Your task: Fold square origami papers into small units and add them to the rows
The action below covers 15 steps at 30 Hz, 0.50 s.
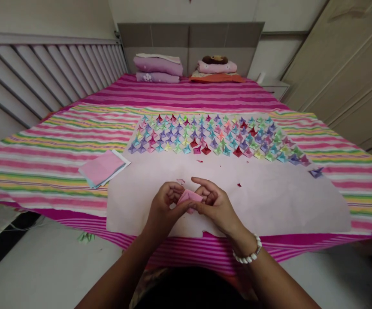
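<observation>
A small folded piece of pink paper (190, 196) is pinched between both hands above a large pale sheet (269, 206). My left hand (170, 201) grips its left side, with the thumb along the lower edge and the fingers curled behind. On the right side, my right hand (213, 201) holds it by the thumb and curled fingers, while the index finger stretches out past it. Rows of folded paper pieces (206, 149) in many colours cover the far part of the sheet. A stack of square papers (104, 167), pink on top, lies to the left.
The sheet lies on a bed with a striped cover (44, 159). A purple folded paper (316, 172) sits apart at the right, and small red scraps (239, 185) are scattered nearer. Folded bedding (158, 68) is piled by the headboard (169, 36). Something green (86, 237) lies on the floor.
</observation>
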Each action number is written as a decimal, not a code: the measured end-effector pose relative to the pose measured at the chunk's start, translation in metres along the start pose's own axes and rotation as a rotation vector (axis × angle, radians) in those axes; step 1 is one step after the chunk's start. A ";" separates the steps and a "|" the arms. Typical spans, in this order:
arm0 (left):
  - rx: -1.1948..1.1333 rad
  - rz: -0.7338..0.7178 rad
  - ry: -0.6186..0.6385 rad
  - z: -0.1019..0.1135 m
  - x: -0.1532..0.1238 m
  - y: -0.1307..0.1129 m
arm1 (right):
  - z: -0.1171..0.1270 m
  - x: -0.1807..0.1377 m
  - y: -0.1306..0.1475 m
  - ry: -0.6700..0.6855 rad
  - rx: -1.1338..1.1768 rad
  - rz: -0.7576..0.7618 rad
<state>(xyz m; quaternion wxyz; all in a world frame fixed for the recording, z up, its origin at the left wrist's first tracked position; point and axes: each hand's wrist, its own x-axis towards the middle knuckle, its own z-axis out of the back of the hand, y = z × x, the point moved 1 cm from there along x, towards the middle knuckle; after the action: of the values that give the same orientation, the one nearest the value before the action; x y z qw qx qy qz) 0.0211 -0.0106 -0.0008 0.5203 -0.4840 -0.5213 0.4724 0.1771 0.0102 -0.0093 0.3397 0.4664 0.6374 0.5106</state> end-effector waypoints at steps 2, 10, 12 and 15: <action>-0.086 0.092 0.031 -0.003 0.003 -0.001 | -0.002 0.001 -0.001 -0.009 0.013 -0.015; -0.158 0.142 0.022 -0.002 0.009 0.000 | -0.007 -0.001 -0.014 -0.012 0.009 -0.100; -0.187 0.152 -0.012 -0.004 0.009 0.003 | -0.011 -0.002 -0.013 -0.015 -0.047 -0.104; -0.223 0.154 -0.043 -0.007 0.010 0.005 | -0.017 -0.004 -0.010 -0.033 -0.119 -0.125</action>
<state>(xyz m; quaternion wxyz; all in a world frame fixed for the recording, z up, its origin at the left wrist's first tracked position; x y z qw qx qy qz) 0.0283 -0.0006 -0.0046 0.4141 -0.5673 -0.5430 0.4603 0.1605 0.0002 -0.0154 0.4088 0.4130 0.6280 0.5176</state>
